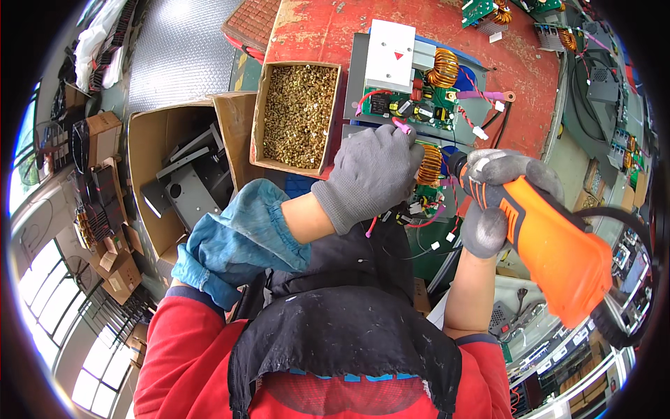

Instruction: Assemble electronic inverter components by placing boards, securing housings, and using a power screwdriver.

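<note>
My right hand (pixel 506 192), in a grey glove, is wrapped round an orange power drill (pixel 558 251). The drill lies sideways, its black front end pointing left at the near circuit board. My left hand (pixel 373 171), also gloved in grey, is closed over that board, and its fingertips are partly hidden. A pink-sleeved wire end (pixel 401 126) shows just above its knuckles; whether the fingers grip it I cannot tell. Between the hands sits a copper coil (pixel 430 165) on the near board. Just beyond lies another circuit board (pixel 412 105) with a white metal plate (pixel 389 54) and a copper coil (pixel 442 68).
Left of the boards stands a cardboard box of small brass-coloured fasteners (pixel 296 115). A larger carton (pixel 157 133) holds black and grey metal brackets (pixel 188 188). The red worktop (pixel 314 28) is worn. More coil-bearing boards (pixel 488 14) lie at the far right. Loose wires hang near my lap.
</note>
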### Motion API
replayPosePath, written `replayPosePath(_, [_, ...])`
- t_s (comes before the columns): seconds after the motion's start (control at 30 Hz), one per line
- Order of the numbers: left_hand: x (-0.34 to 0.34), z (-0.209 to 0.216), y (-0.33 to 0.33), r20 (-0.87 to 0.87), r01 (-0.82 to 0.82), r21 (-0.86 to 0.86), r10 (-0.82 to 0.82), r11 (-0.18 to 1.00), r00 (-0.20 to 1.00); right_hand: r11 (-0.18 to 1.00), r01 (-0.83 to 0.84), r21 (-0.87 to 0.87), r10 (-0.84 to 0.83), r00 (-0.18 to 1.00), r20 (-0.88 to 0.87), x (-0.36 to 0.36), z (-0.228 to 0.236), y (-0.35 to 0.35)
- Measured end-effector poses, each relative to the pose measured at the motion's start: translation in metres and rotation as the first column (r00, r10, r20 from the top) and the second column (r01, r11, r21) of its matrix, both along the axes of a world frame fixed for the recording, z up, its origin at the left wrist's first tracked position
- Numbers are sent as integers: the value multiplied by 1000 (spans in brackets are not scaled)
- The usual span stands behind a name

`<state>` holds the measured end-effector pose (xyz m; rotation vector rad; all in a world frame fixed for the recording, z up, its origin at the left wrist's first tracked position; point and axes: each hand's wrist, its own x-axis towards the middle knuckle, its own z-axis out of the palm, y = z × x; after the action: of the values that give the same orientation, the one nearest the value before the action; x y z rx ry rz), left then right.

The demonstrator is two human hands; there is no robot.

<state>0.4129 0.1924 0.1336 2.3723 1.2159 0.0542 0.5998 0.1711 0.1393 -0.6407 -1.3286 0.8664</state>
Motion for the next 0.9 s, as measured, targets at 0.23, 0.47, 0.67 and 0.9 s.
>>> replayPosePath(0.23, [-5,-4,-2,80,1,83,-8,997,997,994,103,-22,-104,993,-59,-2,2,1])
replayPosePath(0.47, [-6,-5,-3,123,-18,114,4,993,992,985,172,-14,-172,983,-57,-5,4,-3])
replayPosePath(0.67, [-5,-1,-2,32,-44,39,43,998,999,983,180,-40,-180,983,-14,2,3,1])
replayPosePath(0.9, [-5,-1,-2,54,-34,41,31,999,998,985,161,-68,-164,985,-53,0,5,0])
